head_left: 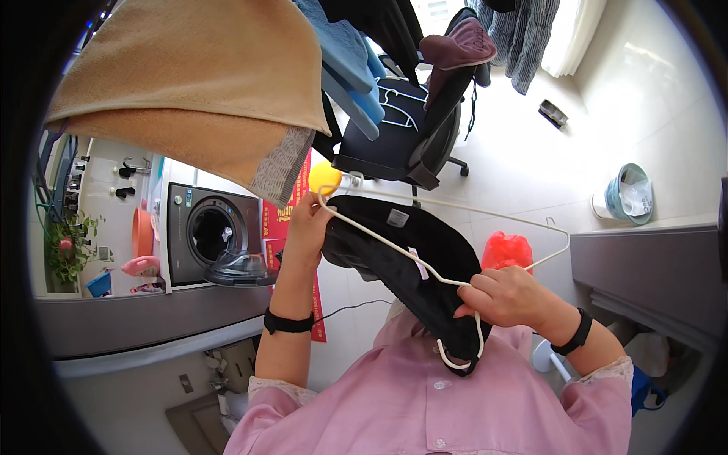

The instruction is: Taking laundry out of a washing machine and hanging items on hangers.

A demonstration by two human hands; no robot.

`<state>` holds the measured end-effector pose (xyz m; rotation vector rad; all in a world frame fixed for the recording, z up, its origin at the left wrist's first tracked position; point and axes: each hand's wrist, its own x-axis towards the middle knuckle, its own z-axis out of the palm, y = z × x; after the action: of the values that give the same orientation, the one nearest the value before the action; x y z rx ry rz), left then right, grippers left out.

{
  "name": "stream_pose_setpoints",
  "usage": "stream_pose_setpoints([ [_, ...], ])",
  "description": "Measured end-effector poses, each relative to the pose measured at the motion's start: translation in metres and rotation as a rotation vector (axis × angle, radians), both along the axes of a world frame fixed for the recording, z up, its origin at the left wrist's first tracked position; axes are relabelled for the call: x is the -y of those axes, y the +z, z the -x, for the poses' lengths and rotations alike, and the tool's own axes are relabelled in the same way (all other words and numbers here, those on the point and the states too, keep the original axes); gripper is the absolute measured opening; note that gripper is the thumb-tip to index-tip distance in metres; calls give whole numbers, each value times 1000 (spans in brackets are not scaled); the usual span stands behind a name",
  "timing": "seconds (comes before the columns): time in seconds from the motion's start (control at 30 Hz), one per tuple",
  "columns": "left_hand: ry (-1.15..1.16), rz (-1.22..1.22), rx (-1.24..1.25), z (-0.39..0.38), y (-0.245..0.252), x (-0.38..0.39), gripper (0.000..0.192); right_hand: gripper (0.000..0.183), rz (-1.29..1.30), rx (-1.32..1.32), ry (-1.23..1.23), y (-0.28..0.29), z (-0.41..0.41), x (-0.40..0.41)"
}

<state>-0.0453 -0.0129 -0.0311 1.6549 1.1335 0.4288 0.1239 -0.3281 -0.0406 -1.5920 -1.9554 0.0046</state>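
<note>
A black garment (446,244) with a pale sewn-in label spreads in front of my chest. A white wire clothes hanger (392,232) lies across it, its hook turned toward me against the garment's lower end. My left hand (307,224) pinches the garment's upper left edge beside the hanger's left corner. The fingers of my right hand (503,296) close around the hanger near its neck; whether they also grip cloth there is hidden. The hanger's other arm extends right, past the garment.
Tan towel (199,74) and blue cloth (352,74) hang close ahead. Behind them stands a black office chair (387,142) with white hangers on its seat. At left is a front-loading washing machine (213,227), door open. A red plastic bag (506,250) and a bin (628,193) are right.
</note>
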Motion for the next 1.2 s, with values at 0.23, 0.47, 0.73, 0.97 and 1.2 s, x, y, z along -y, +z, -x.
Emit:
stream_pose_setpoints([
  [0.23,-3,-361,9,-8,9,17,7,31,99,-4,64,2,-7,4],
  [0.47,-124,-795,12,-16,30,41,10,25,274,-171,135,-4,-13,8],
  [0.73,-874,-369,93,-29,61,72,29,23,224,-335,21,1,-26,4],
  [0.97,-1059,-718,-168,-29,60,73,35,25,29,-416,-27,6,-33,4],
  [1.2,-823,-806,-51,-15,51,66,21,14,100,-497,-182,22,-43,14],
])
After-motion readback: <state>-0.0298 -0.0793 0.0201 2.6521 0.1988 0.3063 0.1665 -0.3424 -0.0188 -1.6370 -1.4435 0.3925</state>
